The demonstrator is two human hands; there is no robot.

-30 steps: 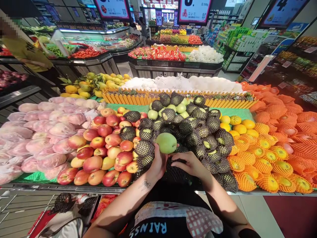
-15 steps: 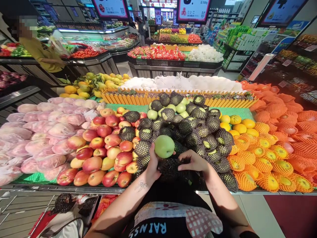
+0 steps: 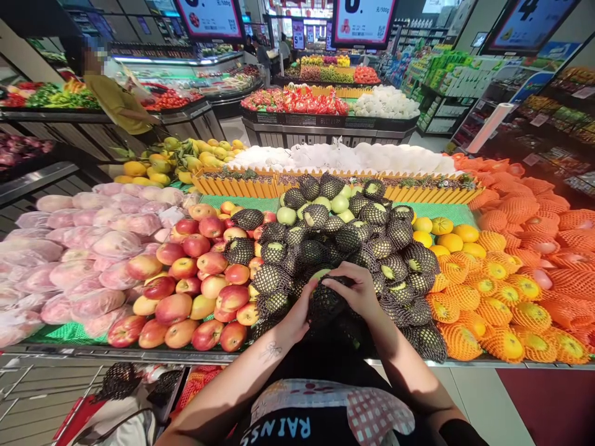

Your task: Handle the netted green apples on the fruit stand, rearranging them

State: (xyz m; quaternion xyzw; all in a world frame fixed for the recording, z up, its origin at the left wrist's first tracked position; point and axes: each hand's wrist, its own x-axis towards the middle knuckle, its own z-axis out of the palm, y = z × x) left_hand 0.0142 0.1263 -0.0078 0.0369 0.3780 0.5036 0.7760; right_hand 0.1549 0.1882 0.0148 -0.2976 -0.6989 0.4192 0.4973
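Note:
A green apple is held between my two hands at the front of the display, mostly covered by a black foam net. Only a bit of its pale green skin shows at the top. My left hand is closed round the left side of the netted apple. From the right, my right hand grips the net near the top, its fingers bent and close to the left thumb. Just beyond them lies a pile of green apples in black nets, with several bare ones at the back.
Red apples and wrapped pink fruit are piled to the left. Oranges in orange nets lie to the right. A wire cart holding bags and nets stands at lower left. Another person is at the far left.
The bare green apple in my left hand has gone down into the black net. My right hand has moved up and left to the top of it. The other person has shifted right.

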